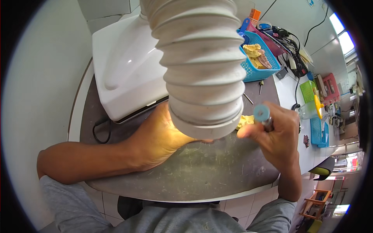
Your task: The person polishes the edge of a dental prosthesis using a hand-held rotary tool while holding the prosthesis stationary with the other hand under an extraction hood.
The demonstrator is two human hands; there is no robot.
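My left hand (pixel 163 134) rests over the dark table mat under the end of a wide white ribbed hose (pixel 204 73). The hose hides most of its fingers, and whether it holds anything does not show. My right hand (pixel 278 138) is closed around a metal cylinder-shaped tool with a pale blue round end (pixel 261 113), and that end points up. The tool's lower part is hidden by the hand. Between the hose and my right thumb lies a pale yellow dental cast (pixel 245 121), partly covered by the hose.
A large white moulded machine housing (pixel 130 73) stands at the back left, a black cable loop (pixel 101 132) beside it. At the back right, a blue basket (pixel 261 73) holds several dental casts. Thin tools (pixel 260 87) lie before it. Farther right are tangled cables (pixel 297 64) and another blue basket (pixel 319 134).
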